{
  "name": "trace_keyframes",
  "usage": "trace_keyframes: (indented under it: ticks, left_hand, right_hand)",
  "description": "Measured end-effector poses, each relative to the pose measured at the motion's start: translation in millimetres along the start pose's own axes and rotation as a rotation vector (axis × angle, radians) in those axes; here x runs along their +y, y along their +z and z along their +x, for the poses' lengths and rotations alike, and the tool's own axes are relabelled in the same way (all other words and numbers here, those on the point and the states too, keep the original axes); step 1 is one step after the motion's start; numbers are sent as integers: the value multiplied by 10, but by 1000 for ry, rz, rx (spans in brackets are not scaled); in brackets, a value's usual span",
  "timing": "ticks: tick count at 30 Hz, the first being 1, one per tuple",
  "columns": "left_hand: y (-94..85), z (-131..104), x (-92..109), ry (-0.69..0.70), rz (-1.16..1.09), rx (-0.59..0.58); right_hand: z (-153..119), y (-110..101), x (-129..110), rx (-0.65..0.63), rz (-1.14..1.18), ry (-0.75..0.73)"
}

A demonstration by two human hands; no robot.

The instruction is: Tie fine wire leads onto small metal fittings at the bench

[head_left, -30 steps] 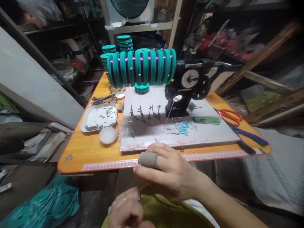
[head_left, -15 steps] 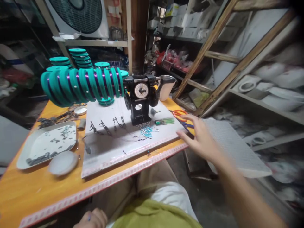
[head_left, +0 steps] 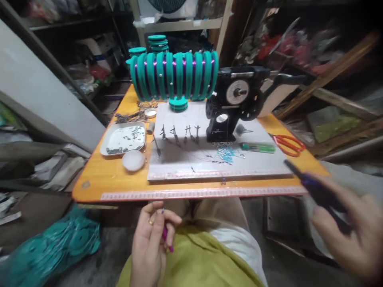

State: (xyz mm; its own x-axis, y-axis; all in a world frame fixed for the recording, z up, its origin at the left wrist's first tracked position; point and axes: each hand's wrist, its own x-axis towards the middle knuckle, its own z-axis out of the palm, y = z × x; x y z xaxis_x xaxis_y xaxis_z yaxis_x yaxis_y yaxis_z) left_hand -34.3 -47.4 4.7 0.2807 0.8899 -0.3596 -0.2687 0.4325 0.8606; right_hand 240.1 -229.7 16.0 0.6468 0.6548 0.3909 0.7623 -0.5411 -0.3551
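My right hand (head_left: 350,227), blurred, is closed around dark-handled pliers (head_left: 317,191) at the right, beyond the table's front right corner. Over my lap, my left hand (head_left: 154,239) has its fingers curled together, with a small magenta item (head_left: 165,233) showing between them. Behind, teal spools (head_left: 176,75) wound with purple line hang in a row from a black hand-cranked winder (head_left: 227,103). Short blue and white pieces (head_left: 226,153) lie in front of the winder on a white board (head_left: 179,169).
Orange-handled scissors (head_left: 289,145) and a green tube (head_left: 259,148) lie at the right. A tray of dark bits (head_left: 107,137) and a round white lid (head_left: 133,160) sit at the left. Small dark clips (head_left: 176,137) stand on the board. A teal bag (head_left: 54,247) rests on the floor.
The view has turned left. My right hand has picked up the pliers from the table's right edge and drawn them back. My left hand has risen further into view, showing the magenta item.
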Motion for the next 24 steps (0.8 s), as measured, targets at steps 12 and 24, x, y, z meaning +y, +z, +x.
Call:
trace_keyframes:
  ticks: [12,24]
  left_hand:
    - [-12,85,6,-171,-142,-121]
    - [32,108,-43,-126,-238,-134]
  right_hand:
    - [-508,816,-1396,-429,681,-117]
    - [-530,942,-1484,-525,950,-9]
